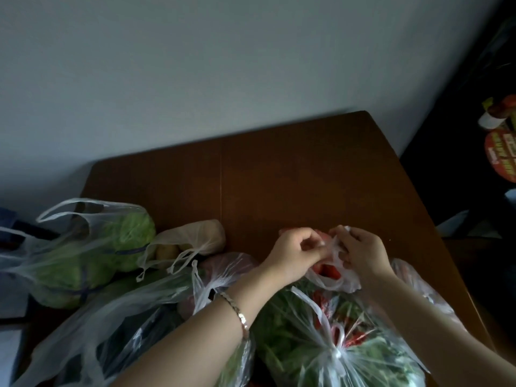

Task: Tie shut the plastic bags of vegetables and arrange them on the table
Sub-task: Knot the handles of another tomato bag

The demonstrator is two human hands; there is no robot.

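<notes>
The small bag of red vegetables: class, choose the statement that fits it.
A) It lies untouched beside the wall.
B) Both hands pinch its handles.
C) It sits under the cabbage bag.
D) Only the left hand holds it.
B: the left hand and the right hand each pinch the handles of the small bag of red vegetables.
</notes>
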